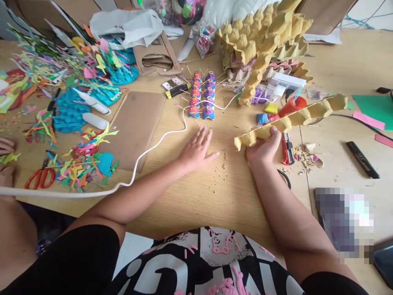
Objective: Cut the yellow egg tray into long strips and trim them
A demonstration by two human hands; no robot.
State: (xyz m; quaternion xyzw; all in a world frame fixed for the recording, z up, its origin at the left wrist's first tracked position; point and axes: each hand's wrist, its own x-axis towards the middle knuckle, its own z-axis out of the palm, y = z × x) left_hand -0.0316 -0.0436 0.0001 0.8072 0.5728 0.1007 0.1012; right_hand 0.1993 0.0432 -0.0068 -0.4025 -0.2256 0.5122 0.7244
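Note:
My left hand (196,148) lies flat on the wooden table, fingers stretched forward, near small yellow crumbs (224,166). Just beyond its fingertips stand two painted egg-carton strips, one red and blue (194,96), the other purple and blue (209,96), both with thin sticks poking out of the sides. In my right hand (264,148) is a long yellow egg-carton strip (290,121), held tilted above the table with its right end higher. The thumb presses on the strip; the other fingers are mostly hidden beneath it. A red utility knife (287,149) lies beside that hand.
Yellow egg cartons (245,41) are stacked at the back. A white cable (147,151) crosses the table on the left. Red scissors (40,177), paper scraps (82,164) and glue bottles (92,101) lie left, near another person's hand (6,145). A black marker (362,159) lies right.

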